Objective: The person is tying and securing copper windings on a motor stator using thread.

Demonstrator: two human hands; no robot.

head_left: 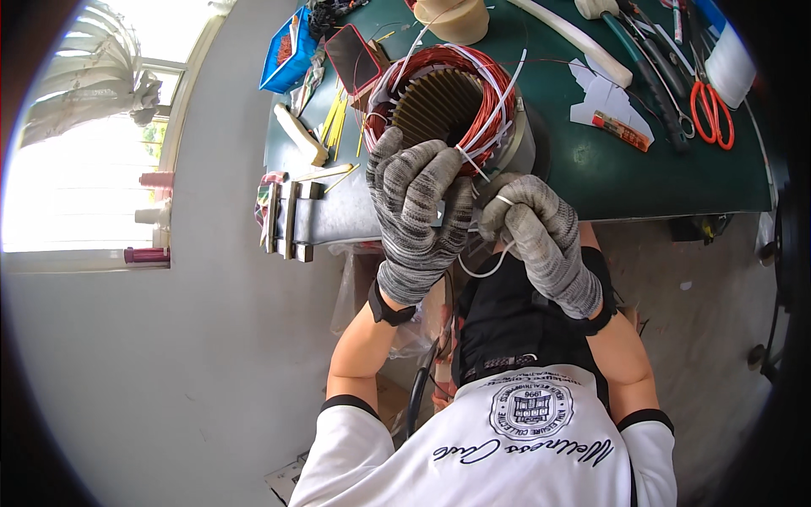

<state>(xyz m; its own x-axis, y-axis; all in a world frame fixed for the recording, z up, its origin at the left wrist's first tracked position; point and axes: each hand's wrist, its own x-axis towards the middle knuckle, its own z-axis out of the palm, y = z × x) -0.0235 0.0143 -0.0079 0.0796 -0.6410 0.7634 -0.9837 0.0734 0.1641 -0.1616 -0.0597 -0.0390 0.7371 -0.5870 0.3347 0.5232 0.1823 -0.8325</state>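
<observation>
A motor stator [517, 152] with a ring of red copper winding [495, 84] stands at the table's near edge. White lacing cord is looped around the winding. My left hand [418, 211], in a grey knitted glove, curls its fingers over the near side of the winding beside a cord loop; its thumb lies toward the right hand. Just right of it, my gloved right hand [541, 232] is closed on the white cord [483, 275], which hangs in a loop below the fingers. Part of the near winding is hidden behind my hands.
On the green table [591, 186], red-handled scissors [711, 114], a mallet [596, 10] and white paper pieces [612, 101] lie to the right. Yellow strips [334, 127], a phone [353, 59] and a blue bin [287, 52] are left. A metal clamp-like fixture [290, 220] sits at the left corner.
</observation>
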